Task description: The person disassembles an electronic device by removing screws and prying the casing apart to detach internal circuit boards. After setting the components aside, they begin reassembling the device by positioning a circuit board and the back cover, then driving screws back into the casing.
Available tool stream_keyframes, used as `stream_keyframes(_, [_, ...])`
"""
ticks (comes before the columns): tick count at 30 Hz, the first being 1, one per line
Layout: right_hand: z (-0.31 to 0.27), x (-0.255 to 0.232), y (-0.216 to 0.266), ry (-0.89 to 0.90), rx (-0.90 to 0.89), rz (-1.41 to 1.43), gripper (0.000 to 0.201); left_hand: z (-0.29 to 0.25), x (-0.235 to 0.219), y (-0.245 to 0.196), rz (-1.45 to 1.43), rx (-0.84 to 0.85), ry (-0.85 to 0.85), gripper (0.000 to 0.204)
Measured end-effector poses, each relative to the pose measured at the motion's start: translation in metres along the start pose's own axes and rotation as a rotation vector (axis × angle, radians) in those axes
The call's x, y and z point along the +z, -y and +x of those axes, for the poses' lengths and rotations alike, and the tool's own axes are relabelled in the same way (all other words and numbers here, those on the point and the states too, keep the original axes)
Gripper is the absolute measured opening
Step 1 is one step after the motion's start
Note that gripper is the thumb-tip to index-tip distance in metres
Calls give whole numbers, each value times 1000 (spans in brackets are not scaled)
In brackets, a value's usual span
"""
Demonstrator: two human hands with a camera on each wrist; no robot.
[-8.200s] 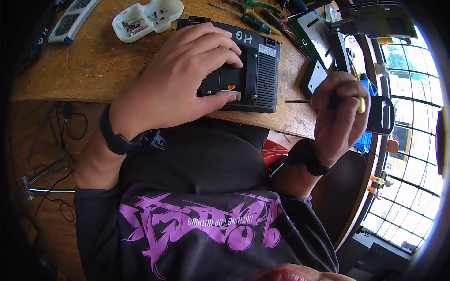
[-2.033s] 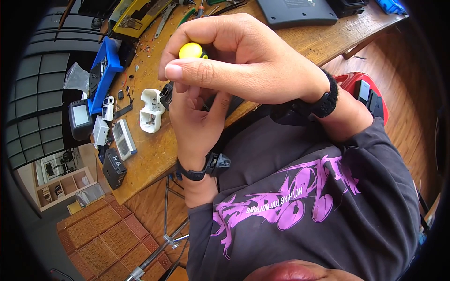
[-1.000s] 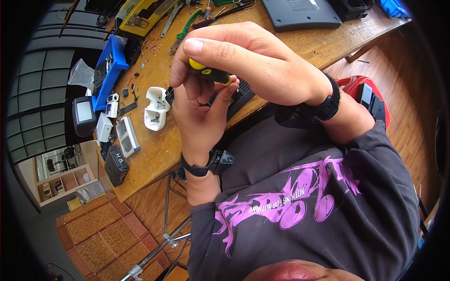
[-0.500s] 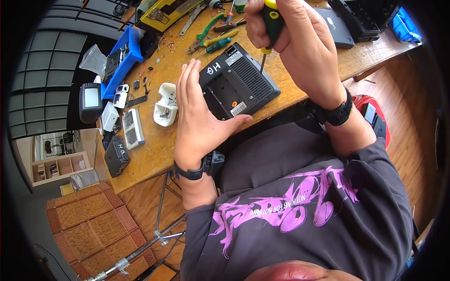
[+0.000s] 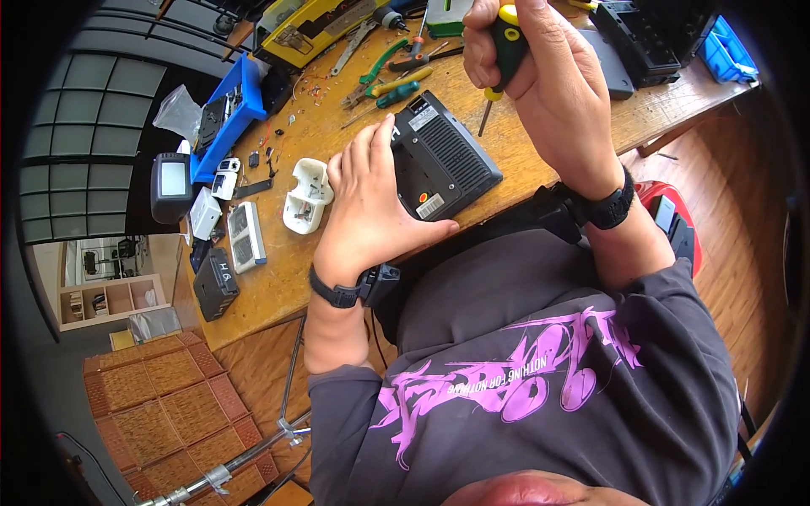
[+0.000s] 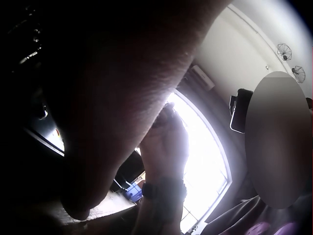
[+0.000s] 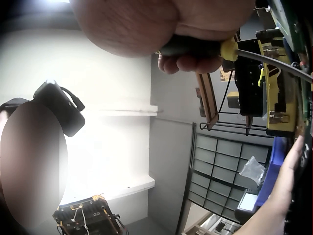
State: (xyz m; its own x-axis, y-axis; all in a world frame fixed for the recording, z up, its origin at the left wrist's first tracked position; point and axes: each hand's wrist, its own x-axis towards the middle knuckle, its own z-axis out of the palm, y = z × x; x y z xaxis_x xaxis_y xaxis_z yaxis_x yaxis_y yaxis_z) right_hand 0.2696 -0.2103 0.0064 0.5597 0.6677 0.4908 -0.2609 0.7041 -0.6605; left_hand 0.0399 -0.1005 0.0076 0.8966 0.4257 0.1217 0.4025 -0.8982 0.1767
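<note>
In the head view, a black vented electronic unit [image 5: 456, 148] with a label and an orange dot lies on the wooden bench. My left hand [image 5: 363, 198] rests across its left end, fingers extended and thumb along the near edge, covering most of the white lettering. My right hand [image 5: 565, 101] grips a yellow-and-black screwdriver [image 5: 509, 46], raised with its shaft pointing down just past the unit's right edge. The right wrist view shows the screwdriver's shaft [image 7: 266, 58] jutting from the fist. Close by on the left stands a white open container [image 5: 297, 211] with small parts inside.
Behind the unit lie a green-handled screwdriver [image 5: 396, 94] and pliers [image 5: 380, 72]. A yellow toolbox [image 5: 316, 29] and a blue bin [image 5: 245, 110] stand farther back. At right is an open black case [image 5: 650, 42]. The bench [image 5: 278, 308] ends near my body.
My right hand has drawn the screwdriver away from in front of my left hand, to the right. Since half a second ago, its tip has left the unit's outline, and my left hand covers more lettering.
</note>
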Motion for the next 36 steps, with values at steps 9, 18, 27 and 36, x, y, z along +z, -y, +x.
stream_keyframes(9, [3, -9, 9, 4, -4, -45, 46, -3, 4, 7, -183, -13, -123, 151])
stream_keyframes(18, [6, -10, 9, 10, -26, 10, 45, -4, -7, 13, -200, 1, -237, 147])
stream_keyframes(27, [2, -8, 10, -68, -13, -16, 48, 0, -9, 25, -1210, 37, -329, 156])
stream_keyframes(36, [-1, -10, 17, 73, -37, -6, 46, 4, -15, 28, -2021, 87, -105, 166])
